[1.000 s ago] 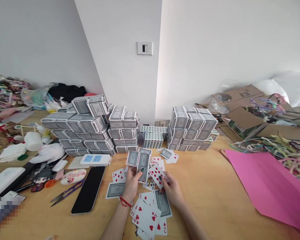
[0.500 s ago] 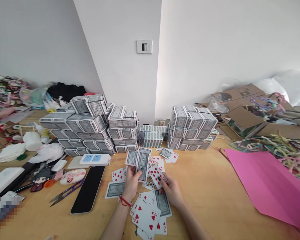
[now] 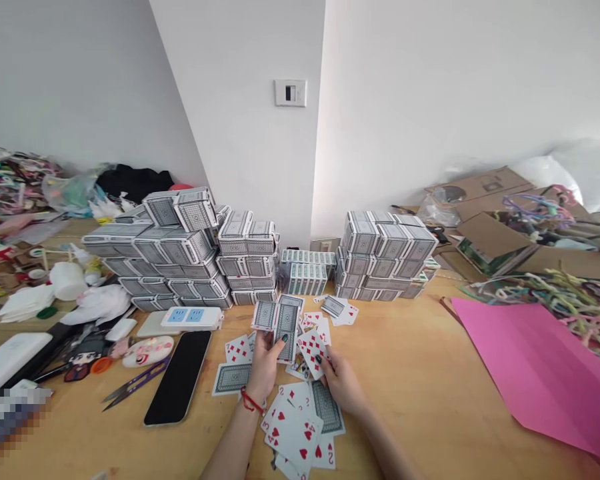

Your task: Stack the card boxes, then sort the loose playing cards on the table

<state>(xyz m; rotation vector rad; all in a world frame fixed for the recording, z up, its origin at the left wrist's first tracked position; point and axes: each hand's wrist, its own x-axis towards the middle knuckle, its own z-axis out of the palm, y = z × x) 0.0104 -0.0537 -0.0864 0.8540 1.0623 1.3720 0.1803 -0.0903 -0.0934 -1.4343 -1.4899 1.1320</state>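
Observation:
My left hand (image 3: 266,363) is closed on playing cards (image 3: 286,327), their grey patterned backs facing up, the thumb lying across them. Between the thumb and fingers of my right hand (image 3: 341,381) is a face-up diamond card (image 3: 312,352). Beneath and around both hands, loose cards are scattered on the table. A four of hearts (image 3: 295,437) lies face up nearest me, overlapping other cards. One card shows its grey back (image 3: 329,408) under my right hand, and another face-down card (image 3: 231,379) lies left of my left wrist.
Tall stacks of bundled cards stand at the back left (image 3: 165,250) and back right (image 3: 385,250). Left of my hands are a black phone (image 3: 179,379), purple-handled scissors (image 3: 135,385) and a white power strip (image 3: 193,318). A pink sheet (image 3: 535,373) lies at right, near cardboard boxes (image 3: 495,243).
The whole view has shifted slightly to the right. Both hands keep their grip on the cards, with hardly any movement between them.

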